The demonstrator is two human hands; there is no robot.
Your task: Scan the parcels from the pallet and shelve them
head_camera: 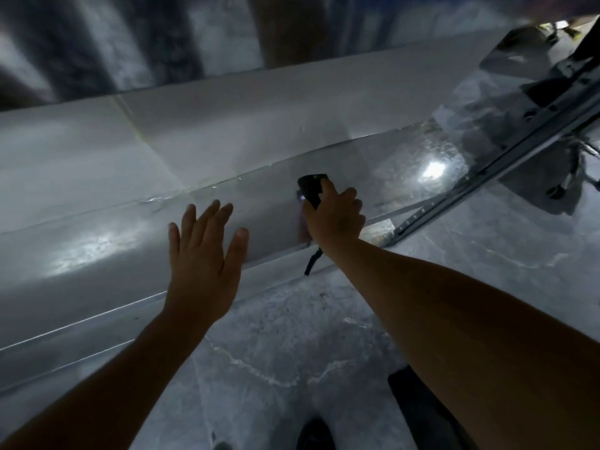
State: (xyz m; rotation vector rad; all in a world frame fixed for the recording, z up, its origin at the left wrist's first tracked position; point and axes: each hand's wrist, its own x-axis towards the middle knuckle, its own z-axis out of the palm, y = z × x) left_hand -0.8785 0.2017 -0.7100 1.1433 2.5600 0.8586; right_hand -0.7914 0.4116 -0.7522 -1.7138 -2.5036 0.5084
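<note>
A long pale parcel, glossy as if wrapped in plastic film, lies across the view from lower left to upper right. My right hand grips a black handheld scanner whose head points at the parcel's near face; a small light glows at its front. A black strap hangs below that wrist. My left hand is spread with straight fingers, flat at the parcel's near face, left of the scanner. Whether the palm touches the wrap I cannot tell.
A grey metal rail with holes runs diagonally at the right, with dark frame parts and clear wrap behind it. Below lies a pale concrete floor. My dark shoe shows at the bottom edge. The background above is dim and blurred.
</note>
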